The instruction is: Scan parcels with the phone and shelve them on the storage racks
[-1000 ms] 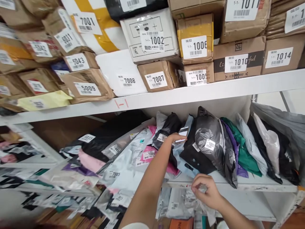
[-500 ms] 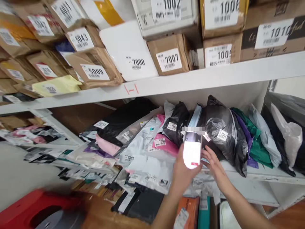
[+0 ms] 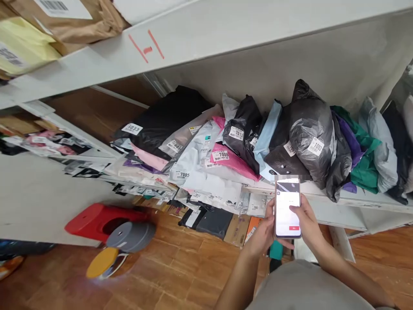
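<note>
Head view: phone (image 3: 285,212) in front of the shelf (image 3: 355,203), left hand (image 3: 260,236) gripping it, and now the right hand (image 3: 310,221) brings its thumb over the screen! Attention apparently shifts there; whether it grips, I can't tell.

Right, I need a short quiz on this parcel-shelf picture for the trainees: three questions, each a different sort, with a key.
1. Short answer: which of the person's hands has its thumb over the front of the smartphone?

2. Multiple choice: which number can be read on the label of the bright pink parcel bag?
A) 7013
B) 7008
C) 1002

3. True or false: in the picture, the green parcel bag lies to the right of the bright pink parcel bag.

Key
1. The right hand.
2. B.
3. True.
</note>
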